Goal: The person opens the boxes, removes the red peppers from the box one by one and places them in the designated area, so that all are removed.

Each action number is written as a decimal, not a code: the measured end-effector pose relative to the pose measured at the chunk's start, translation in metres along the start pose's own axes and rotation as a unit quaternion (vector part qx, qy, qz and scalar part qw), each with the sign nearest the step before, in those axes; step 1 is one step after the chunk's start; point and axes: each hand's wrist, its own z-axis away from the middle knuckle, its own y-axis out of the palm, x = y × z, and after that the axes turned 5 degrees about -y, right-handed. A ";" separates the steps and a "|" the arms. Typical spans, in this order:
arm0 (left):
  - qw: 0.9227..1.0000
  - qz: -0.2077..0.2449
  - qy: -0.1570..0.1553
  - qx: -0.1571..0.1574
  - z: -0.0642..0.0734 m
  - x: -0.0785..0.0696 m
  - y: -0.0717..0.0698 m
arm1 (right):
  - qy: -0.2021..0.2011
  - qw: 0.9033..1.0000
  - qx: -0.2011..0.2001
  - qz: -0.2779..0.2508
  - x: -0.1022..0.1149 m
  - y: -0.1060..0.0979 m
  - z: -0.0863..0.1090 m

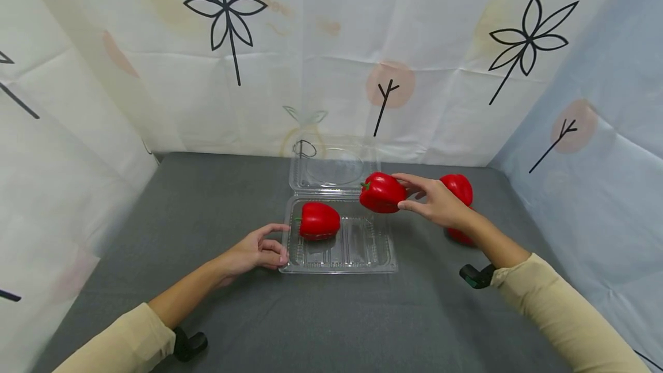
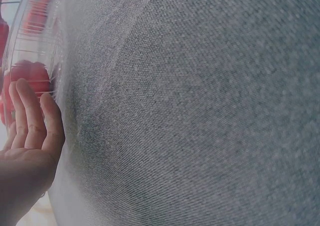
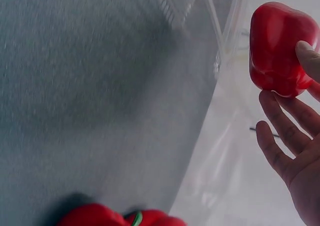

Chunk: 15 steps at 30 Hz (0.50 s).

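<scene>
My right hand [image 1: 439, 203] holds a red bell pepper [image 1: 382, 193] between thumb and fingers, above the back right of a clear plastic container [image 1: 362, 272]. In the right wrist view the thumb presses one side of this pepper [image 3: 280, 48], with fingertips below it. Another red bell pepper [image 1: 319, 221] lies on its side in the left half of the container, its green stem facing left. At the container's left edge rests my left hand [image 1: 259, 249]; the left wrist view shows its fairly straight fingers [image 2: 34, 116] against the clear side wall.
Behind the container its hinged clear lid [image 1: 334, 168] stands folded back. More red peppers [image 1: 457, 189] lie on the grey table at the right, partly hidden by my right arm. Patterned white cloth [image 1: 331, 45] hangs behind and at both sides.
</scene>
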 end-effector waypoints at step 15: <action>1.000 -0.001 -0.004 0.000 -0.001 -0.002 -0.001 | 0.061 0.997 -0.037 0.032 -0.028 -0.018 0.010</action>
